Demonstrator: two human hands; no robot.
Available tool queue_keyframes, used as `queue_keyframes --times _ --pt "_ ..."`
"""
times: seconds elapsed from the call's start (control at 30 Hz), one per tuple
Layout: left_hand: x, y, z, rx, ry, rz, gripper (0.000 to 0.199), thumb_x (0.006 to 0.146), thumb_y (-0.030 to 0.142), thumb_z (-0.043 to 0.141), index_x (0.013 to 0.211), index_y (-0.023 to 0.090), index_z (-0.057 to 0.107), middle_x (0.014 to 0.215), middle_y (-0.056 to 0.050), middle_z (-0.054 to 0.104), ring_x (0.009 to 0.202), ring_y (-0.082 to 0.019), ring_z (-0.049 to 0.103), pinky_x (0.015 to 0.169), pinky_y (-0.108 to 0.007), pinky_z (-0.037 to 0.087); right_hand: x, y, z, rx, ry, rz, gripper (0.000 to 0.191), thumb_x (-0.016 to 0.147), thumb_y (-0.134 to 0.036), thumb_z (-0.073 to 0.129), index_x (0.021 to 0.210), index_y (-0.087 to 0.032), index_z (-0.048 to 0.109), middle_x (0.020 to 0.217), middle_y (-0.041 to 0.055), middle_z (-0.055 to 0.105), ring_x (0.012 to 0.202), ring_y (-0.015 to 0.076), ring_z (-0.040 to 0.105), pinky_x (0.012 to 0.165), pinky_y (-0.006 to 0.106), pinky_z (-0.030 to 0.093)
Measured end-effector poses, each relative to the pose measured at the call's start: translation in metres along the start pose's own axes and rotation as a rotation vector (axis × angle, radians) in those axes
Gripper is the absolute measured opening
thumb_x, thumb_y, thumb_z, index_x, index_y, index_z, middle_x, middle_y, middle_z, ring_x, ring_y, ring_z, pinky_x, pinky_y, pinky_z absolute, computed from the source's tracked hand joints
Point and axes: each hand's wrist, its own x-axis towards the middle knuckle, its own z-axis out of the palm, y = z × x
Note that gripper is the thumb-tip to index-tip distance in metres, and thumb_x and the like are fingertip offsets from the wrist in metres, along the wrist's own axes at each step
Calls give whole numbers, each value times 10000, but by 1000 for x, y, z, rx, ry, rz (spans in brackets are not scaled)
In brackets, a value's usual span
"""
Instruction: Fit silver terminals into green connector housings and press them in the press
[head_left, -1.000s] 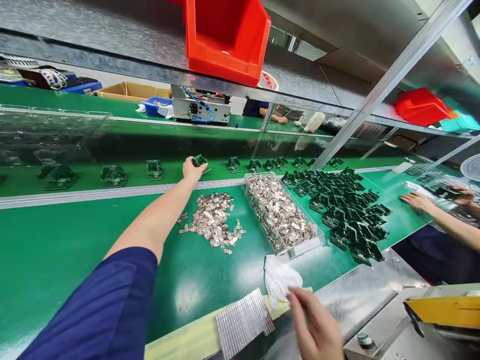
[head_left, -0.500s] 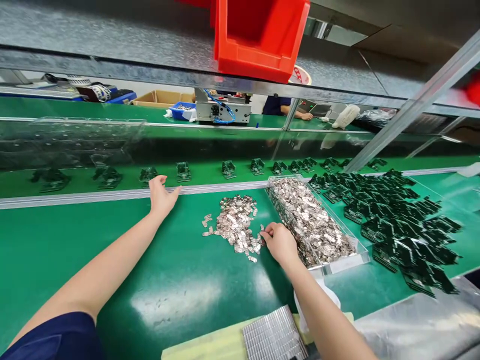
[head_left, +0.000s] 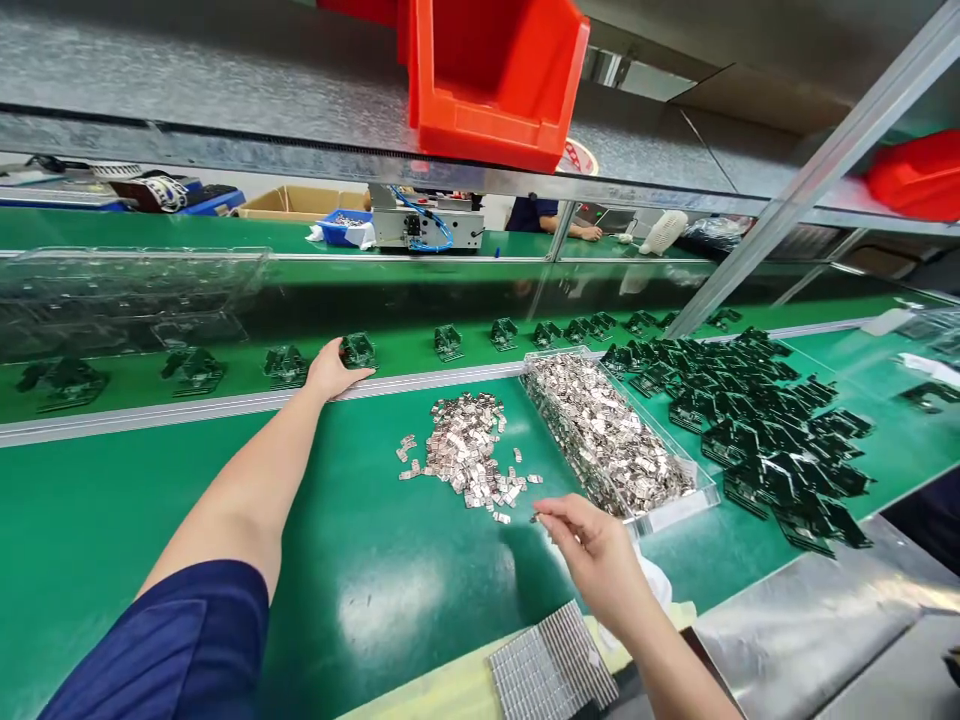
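Right hand (head_left: 600, 552) has left the pile (head_left: 466, 445), fingers clamped on a tab (head_left: 535, 518): part picked. Left hand (head_left: 330, 374) now reaches a board (head_left: 361, 350), finger grip unclear.

Free strip of glossy green tabletop (head_left: 529, 422) between small silvery metal pieces (head_left: 465, 450) and clear rectangular plastic box (head_left: 679, 508); box blocks rightward passage.

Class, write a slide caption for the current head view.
Left hand at a green circuit board, right hand pinching a small piece near the metal pile.
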Motion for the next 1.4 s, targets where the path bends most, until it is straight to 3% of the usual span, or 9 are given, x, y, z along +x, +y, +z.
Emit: queue_keyframes --times 0.07,0.17,0.33,0.43,0.57,0.9,1.17,1.3,1.4 --pt "-21 13 4 -67 21 8 800 573 337 845 1248 136 465 1343 -200 501 1208 -364 560 1045 -491 448 -13 -6 0 92 21 81 233 831 -434 636 846 -217 722 713 36 694 628 193 639 570 287 512" --pt "-90 37 15 -220 -71 70 646 664 343 790 1193 173 460 1282 -140 558 1067 -272 654 938 -412 547 -27 -14 3 174 45 154 241 824 -445 665 774 -210 688 671 26 667 607 184 610 557 280 489" --pt "-243 79 17 -754 -582 123 587 626 296 833 1097 212 493 1111 -63 659 1037 -215 662 920 -342 554 -46 -24 13 93 135 -20 124 848 -322 644 778 -227 681 1011 78 666 1020 245 603 905 396 457" --pt "-293 98 8 -818 -857 97 567 652 238 815 1114 232 486 999 -33 674 895 -174 682 812 -300 574 -57 -26 19 100 127 42 98 833 -296 659 765 -227 676 1208 94 603 1171 265 535 1017 451 377" --pt "-310 111 6 -895 -1012 79 536 666 182 806 1106 237 503 961 -17 655 833 -142 672 736 -237 559 -68 -25 21 124 122 122 100 805 -262 652 716 -224 673 1244 94 584 1207 279 509 1040 471 342" --pt "-325 111 11 -994 -1048 52 518 705 143 793 1129 277 527 909 32 618 703 -60 620 685 -155 524 -77 -12 30 168 189 115 93 782 -211 659 693 -226 682 1213 84 591 1192 276 511 1023 452 357" --pt "-328 95 14 -837 -1026 284 372 896 214 603 1239 285 478 1004 -29 637 898 -133 628 787 -227 515 -81 -11 34 186 256 157 107 790 -263 675 695 -215 681 1149 87 607 1134 273 540 996 439 377" --pt "-330 90 16 -718 -982 308 303 928 265 548 1224 252 486 923 -31 620 792 -132 592 728 -245 507 -86 -11 39 205 290 186 140 796 -270 668 678 -202 636 1011 74 635 985 234 587 881 372 435" --pt "-334 91 17 -729 -972 252 282 929 286 534 1202 232 487 886 -30 600 734 -131 568 671 -249 504 -89 -9 41 364 255 272 93 805 -285 657 773 -202 630 848 43 648 790 188 594 740 319 467"
